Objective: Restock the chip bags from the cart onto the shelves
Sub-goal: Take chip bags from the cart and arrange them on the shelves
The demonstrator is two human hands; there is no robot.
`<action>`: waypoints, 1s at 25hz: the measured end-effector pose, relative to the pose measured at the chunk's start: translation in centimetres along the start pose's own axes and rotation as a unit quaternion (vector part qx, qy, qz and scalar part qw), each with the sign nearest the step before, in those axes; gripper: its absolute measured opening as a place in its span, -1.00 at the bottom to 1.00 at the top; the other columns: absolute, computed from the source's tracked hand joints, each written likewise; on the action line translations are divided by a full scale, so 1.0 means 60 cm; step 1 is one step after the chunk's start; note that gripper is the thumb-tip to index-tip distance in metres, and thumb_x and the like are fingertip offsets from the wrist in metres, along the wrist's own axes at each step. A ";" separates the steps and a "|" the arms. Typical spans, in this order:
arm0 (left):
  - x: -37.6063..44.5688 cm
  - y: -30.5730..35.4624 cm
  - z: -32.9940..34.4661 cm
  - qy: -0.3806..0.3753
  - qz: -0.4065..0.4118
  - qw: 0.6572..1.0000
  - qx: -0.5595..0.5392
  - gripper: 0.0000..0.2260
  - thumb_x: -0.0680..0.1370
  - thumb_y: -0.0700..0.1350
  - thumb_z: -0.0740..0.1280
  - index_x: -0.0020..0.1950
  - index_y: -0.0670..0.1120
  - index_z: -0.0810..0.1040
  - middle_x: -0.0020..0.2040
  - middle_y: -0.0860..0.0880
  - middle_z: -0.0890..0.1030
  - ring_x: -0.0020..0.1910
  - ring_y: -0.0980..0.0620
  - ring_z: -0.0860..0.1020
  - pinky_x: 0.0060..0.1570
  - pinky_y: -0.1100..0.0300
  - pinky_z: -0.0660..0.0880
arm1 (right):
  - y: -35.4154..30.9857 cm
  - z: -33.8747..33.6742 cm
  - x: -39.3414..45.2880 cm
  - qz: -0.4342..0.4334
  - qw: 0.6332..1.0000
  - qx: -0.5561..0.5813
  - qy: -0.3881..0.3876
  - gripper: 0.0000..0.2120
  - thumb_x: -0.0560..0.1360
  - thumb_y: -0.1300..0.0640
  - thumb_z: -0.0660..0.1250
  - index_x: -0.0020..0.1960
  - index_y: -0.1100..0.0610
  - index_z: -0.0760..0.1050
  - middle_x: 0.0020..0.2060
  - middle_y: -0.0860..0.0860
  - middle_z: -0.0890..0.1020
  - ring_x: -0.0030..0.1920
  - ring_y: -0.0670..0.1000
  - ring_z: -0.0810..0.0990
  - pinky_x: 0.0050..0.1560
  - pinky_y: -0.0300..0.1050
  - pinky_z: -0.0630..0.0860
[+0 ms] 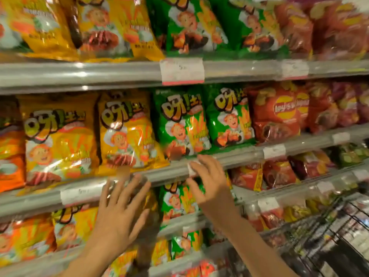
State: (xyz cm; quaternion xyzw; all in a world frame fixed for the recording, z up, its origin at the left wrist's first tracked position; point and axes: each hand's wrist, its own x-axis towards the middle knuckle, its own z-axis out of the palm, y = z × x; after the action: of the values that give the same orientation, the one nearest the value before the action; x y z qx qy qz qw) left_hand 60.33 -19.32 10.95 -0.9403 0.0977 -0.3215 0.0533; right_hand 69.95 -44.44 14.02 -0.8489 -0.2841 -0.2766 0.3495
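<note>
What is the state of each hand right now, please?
Left hand: open, fingers spread, holding nothing.
Right hand: open, fingers loosely bent, holding nothing.

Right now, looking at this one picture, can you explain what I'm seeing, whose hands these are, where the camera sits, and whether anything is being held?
There is no machine here: a person is stocking store shelves, and the single picture comes from a camera worn on their head, looking forward and down. The left hand and right hand both reach toward the grey metal shelf rail with fingers spread, and neither holds anything. The shelves carry shiny yellow chip bags, green chip bags and red chip bags, standing upright in rows. White price labels sit on the rails. At the lower right is part of a dark wire cart; its contents are too blurred to name.
</note>
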 end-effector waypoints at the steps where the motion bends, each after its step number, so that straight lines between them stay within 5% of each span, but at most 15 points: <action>1: -0.029 0.023 0.013 -0.020 0.009 1.000 -0.016 -0.48 0.61 0.13 0.17 0.55 0.00 0.35 0.59 -0.08 0.28 0.60 -0.18 0.16 0.49 -0.32 0.13 | 0.017 0.002 -0.027 0.023 1.000 -0.009 0.002 -0.68 0.56 0.14 0.40 0.30 0.17 0.59 0.36 0.15 0.52 0.40 0.14 0.44 0.43 0.19 0.42; 4: -0.093 0.074 0.055 -0.131 0.003 0.991 -0.037 -0.47 0.67 0.16 -0.04 0.54 -0.03 0.39 0.55 -0.13 0.35 0.57 -0.20 0.18 0.43 -0.30 0.18 | 0.082 0.016 -0.094 0.046 0.997 -0.053 -0.043 -0.68 0.57 0.25 0.40 0.32 0.24 0.55 0.32 0.21 0.53 0.33 0.23 0.51 0.35 0.24 0.46; 7: -0.103 0.096 0.086 -0.204 -0.033 0.977 -0.054 -0.37 0.67 0.21 -0.20 0.55 -0.06 0.35 0.55 -0.15 0.35 0.56 -0.25 0.23 0.41 -0.32 0.24 | 0.140 0.035 -0.125 0.090 0.989 -0.067 -0.101 -0.56 0.63 0.16 0.34 0.49 0.18 0.42 0.46 0.18 0.43 0.50 0.22 0.36 0.54 0.10 0.28; 13: -0.014 0.129 0.152 -0.182 -0.030 0.981 -0.054 -0.34 0.64 0.28 -0.07 0.57 -0.11 0.32 0.55 -0.22 0.33 0.54 -0.35 0.23 0.40 -0.36 0.29 | 0.210 0.115 -0.157 0.096 0.960 -0.152 -0.216 -0.32 0.62 -0.18 0.26 0.64 0.03 0.15 0.64 0.16 0.07 0.65 0.24 -0.05 0.60 0.22 0.05; 15: 0.034 0.117 0.177 -0.136 -0.025 0.990 -0.029 -0.37 0.60 0.23 0.10 0.58 -0.09 0.31 0.53 -0.24 0.34 0.51 -0.37 0.25 0.38 -0.34 0.30 | 0.216 0.142 -0.169 0.079 0.959 -0.186 -0.198 -0.29 0.59 -0.24 0.26 0.63 0.01 0.18 0.64 0.20 0.08 0.64 0.31 -0.03 0.57 0.31 0.11; 19: 0.108 0.091 0.220 -0.114 -0.067 0.991 0.035 -0.37 0.57 0.31 0.10 0.53 -0.03 0.32 0.34 -0.31 0.43 0.25 -0.40 0.43 0.14 -0.27 0.46 | 0.239 0.185 -0.185 0.057 0.968 -0.212 -0.122 -0.31 0.56 -0.31 0.17 0.60 -0.03 0.25 0.64 0.20 0.12 0.62 0.33 0.04 0.52 0.36 0.21; 25: 0.110 0.076 0.239 -0.080 -0.042 0.996 0.019 -0.28 0.54 0.36 0.11 0.62 0.05 0.15 0.63 -0.14 0.15 0.57 -0.26 0.14 0.47 -0.26 0.21 | 0.251 0.207 -0.199 0.036 0.973 -0.223 -0.055 -0.39 0.57 -0.33 0.14 0.50 -0.03 0.36 0.60 0.19 0.24 0.62 0.31 0.10 0.53 0.36 0.21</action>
State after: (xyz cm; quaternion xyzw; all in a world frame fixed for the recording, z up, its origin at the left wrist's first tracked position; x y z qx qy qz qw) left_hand 73.61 -24.65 2.85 -0.9650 0.0475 -0.2494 0.0652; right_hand 75.32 -47.50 -7.99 -0.9290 -0.2037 -0.2730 0.1445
